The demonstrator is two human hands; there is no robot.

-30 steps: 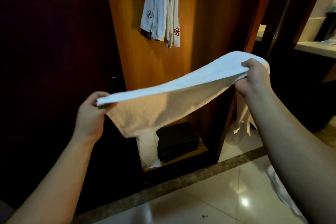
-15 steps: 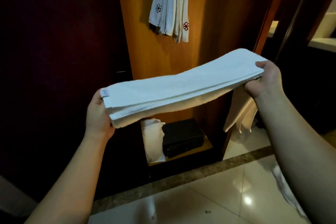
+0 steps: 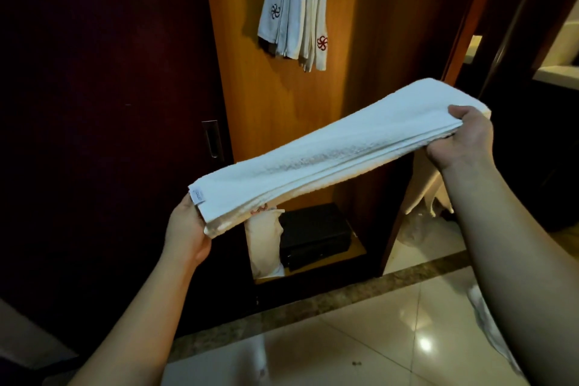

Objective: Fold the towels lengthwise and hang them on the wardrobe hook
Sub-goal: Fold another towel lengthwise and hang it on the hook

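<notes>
Both hands hold one white towel (image 3: 329, 157) stretched between them at chest height, in front of an open wardrobe. On the near left, the left hand (image 3: 187, 229) grips the towel's lower end from underneath, fingers hidden by the cloth, beside a small sewn label (image 3: 198, 196). Farther right and higher, the right hand (image 3: 460, 138) pinches the other end, thumb on top. Folded into a long narrow band of several layers, the towel slopes upward from left to right.

Below the arms lies a glossy tiled floor (image 3: 360, 338); white cloth (image 3: 488, 323) rests on it at the right, partly hidden by the right forearm. Beyond, on the wardrobe's low shelf (image 3: 354, 257), a black box (image 3: 313, 235), possibly a safe, sits next to a pale bundle (image 3: 263, 244). Farthest away, high on the wooden back panel (image 3: 282, 97), several folded white towels (image 3: 294, 6) hang together, two showing flower-like emblems. To the left stands a dark sliding door (image 3: 109, 119).
</notes>
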